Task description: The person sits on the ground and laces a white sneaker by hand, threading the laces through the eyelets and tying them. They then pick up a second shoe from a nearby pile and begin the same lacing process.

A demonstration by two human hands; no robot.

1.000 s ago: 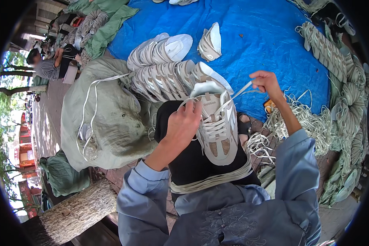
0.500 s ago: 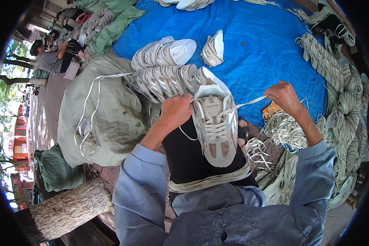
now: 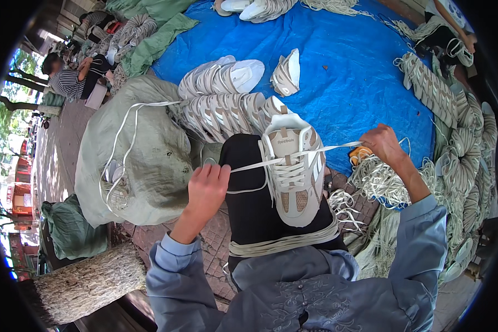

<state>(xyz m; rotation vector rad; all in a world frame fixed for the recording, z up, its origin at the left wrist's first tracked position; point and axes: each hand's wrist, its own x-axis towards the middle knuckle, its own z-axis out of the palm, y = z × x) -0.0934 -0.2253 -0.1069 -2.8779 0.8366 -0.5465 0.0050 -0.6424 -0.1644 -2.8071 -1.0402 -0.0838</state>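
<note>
A beige and white sneaker (image 3: 291,188) rests on my black-clad lap, toe toward me, with crossed laces down its front. Left of the shoe, my left hand (image 3: 209,188) is closed on a white shoelace end. My right hand (image 3: 383,145), out to the right above the blue sheet, is closed on the other end. Between them the shoelace (image 3: 326,148) runs taut across the upper eyelets, rising to the right. A slack loop hangs from the shoe's left side toward my left hand. A bundle of pale laces (image 3: 285,243) is wrapped round my thighs.
Nested sneaker uppers (image 3: 218,113) lie beyond the shoe on a blue tarp (image 3: 359,83), with a single upper (image 3: 286,73) apart. Loose white laces (image 3: 390,180) pile at right beside stacked uppers (image 3: 434,91). A full grey-green sack (image 3: 149,160) stands left. Other people sit at far left and upper right.
My left hand has moved from the shoe's collar down and left, drawing the lace out across the tongue. My right hand has shifted slightly, still gripping its end.
</note>
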